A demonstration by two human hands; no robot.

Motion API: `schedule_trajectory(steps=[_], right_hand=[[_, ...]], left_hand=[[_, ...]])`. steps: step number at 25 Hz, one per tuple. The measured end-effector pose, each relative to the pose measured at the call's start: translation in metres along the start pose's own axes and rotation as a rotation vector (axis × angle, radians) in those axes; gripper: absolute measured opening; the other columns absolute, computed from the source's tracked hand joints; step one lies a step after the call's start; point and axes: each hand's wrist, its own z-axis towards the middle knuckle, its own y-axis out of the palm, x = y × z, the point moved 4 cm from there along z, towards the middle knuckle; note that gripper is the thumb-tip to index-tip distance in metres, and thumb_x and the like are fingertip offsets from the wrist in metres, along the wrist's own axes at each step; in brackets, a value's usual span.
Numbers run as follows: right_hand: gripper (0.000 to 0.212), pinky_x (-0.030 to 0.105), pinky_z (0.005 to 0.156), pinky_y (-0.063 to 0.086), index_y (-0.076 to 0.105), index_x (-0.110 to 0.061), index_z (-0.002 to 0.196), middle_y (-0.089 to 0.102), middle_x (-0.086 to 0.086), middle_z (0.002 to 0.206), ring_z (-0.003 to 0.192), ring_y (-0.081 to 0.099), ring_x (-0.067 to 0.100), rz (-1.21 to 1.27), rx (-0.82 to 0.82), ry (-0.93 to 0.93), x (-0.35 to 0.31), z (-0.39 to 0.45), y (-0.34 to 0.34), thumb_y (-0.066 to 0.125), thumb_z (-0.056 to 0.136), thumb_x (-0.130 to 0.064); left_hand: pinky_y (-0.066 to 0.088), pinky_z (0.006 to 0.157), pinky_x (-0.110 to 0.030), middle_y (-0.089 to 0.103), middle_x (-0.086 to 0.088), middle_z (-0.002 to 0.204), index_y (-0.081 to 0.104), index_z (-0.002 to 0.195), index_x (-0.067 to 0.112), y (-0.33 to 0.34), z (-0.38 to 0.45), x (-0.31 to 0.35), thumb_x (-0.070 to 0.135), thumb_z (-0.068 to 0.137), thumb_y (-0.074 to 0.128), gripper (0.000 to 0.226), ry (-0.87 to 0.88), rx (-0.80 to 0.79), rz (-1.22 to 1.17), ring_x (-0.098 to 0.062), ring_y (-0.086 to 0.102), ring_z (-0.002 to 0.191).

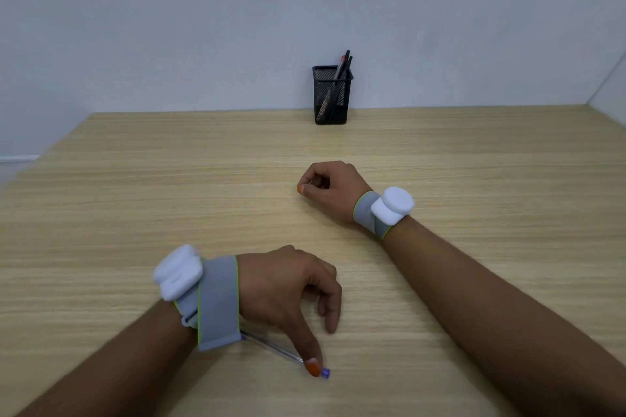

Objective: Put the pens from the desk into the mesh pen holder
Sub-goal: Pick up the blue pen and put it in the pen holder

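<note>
Left hand (284, 291) pinches pen (271, 347) near desk's (474, 159) front edge; right hand (330, 188) curled, holding nothing.

Black mesh pen holder (331, 96) beyond my fingers, dark pens (342, 68) inside it, clear pen (274, 348) with purple cap under my left thumb, pale wood-grain desk (135, 196), grey lime-edged wrist straps (216, 301), white pods (393, 205), orange nails (313, 368).

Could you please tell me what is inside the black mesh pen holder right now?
The mesh pen holder holds a few dark pens leaning right, tops above the rim. Their exact number is unclear, and the mesh hides the bottom.
</note>
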Motion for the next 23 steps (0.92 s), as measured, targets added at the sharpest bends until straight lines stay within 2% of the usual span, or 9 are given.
schedule_trajectory(steps=[3,6,14,21,23], right_hand=[[0.007,0.017,0.065,0.042,0.07,-0.019,0.08,0.058,-0.011,0.067,0.062,0.051,0.003,0.002,0.006,0.003,0.0,-0.002,0.001,0.063,0.082,-0.019],[0.007,0.021,0.068,0.045,0.07,-0.019,0.08,0.06,-0.009,0.07,0.065,0.052,0.004,-0.002,0.01,0.008,0.0,-0.002,0.001,0.063,0.082,-0.019],[0.007,0.021,0.07,0.045,0.069,-0.02,0.079,0.062,-0.007,0.072,0.065,0.053,0.003,-0.023,0.011,0.005,0.001,-0.002,0.003,0.063,0.082,-0.018],[0.007,0.023,0.071,0.046,0.069,-0.018,0.08,0.064,-0.005,0.075,0.066,0.053,0.007,-0.037,0.004,-0.001,-0.001,-0.002,0.002,0.062,0.082,-0.017],[0.008,0.025,0.071,0.048,0.069,-0.017,0.08,0.065,-0.003,0.075,0.067,0.054,0.009,-0.04,0.0,-0.002,-0.001,-0.002,0.003,0.062,0.082,-0.017]], left_hand=[[0.044,0.093,-0.03,0.059,0.013,0.094,0.069,0.082,0.026,0.003,-0.002,0.001,0.039,0.055,0.087,0.035,-0.004,-0.003,0.029,-0.007,0.055,0.096],[0.044,0.093,-0.033,0.056,0.013,0.092,0.07,0.08,0.025,0.005,-0.001,0.003,0.041,0.055,0.086,0.034,-0.002,0.003,0.066,-0.008,0.054,0.095],[0.047,0.086,-0.03,0.054,0.015,0.085,0.074,0.078,0.025,0.006,0.0,0.0,0.034,0.066,0.081,0.017,0.018,0.058,0.029,-0.008,0.055,0.091],[0.048,0.069,-0.022,0.055,0.013,0.083,0.074,0.08,0.018,0.0,0.002,-0.004,0.023,0.072,0.076,0.01,0.006,0.144,-0.034,-0.004,0.05,0.071],[0.051,0.07,-0.027,0.061,0.008,0.085,0.072,0.082,0.015,-0.005,0.003,-0.007,0.018,0.074,0.073,0.008,0.013,0.19,-0.093,-0.011,0.057,0.069]])
